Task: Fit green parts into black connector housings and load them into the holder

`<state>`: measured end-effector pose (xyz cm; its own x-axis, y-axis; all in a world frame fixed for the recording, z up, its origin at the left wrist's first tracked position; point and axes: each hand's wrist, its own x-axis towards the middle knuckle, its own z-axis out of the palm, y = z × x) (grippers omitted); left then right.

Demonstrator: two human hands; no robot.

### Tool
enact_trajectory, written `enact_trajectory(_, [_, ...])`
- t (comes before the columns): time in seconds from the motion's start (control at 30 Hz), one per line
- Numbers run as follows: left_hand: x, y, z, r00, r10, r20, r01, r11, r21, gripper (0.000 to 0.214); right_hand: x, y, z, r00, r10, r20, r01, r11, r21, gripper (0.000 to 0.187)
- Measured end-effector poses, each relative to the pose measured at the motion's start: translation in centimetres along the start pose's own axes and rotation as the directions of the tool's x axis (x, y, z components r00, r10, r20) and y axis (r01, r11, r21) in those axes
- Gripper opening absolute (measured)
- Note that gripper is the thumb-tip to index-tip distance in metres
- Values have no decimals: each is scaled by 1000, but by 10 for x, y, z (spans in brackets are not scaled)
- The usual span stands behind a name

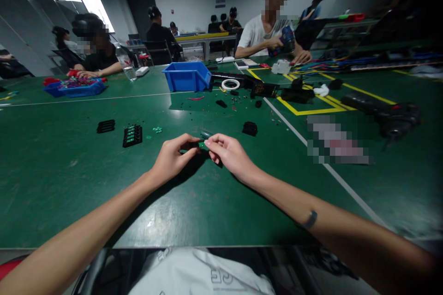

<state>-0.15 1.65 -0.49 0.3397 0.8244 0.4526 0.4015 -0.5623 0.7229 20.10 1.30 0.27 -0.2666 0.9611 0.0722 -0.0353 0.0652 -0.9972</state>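
I pinch a dark rod (206, 134) in my right hand (229, 151), its long axis pointing far left; my left hand's (173, 153) grip I cannot tell.

1 L hand (173, 156) + 1 R hand (230, 154), 1 dk cyl. pc (206, 134), 2 blk slotted holders (132, 136), 1 blk block (249, 128), 2 blue plastic bins (183, 82), 1 wht tape roll (230, 89), 1 clr bottle (126, 62). Also 1 cordless drill (287, 39), 1 blk power tool (398, 117), min. 7 other ppl (254, 34). Grn bits (158, 130): several, too small for exact ct.
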Motion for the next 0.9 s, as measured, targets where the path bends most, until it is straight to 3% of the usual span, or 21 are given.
enact_trajectory(0.9, [-4,3,7,999,-15,29,18,995,-96,20,-3,0,3,999,-45,-23,45,999,20,30])
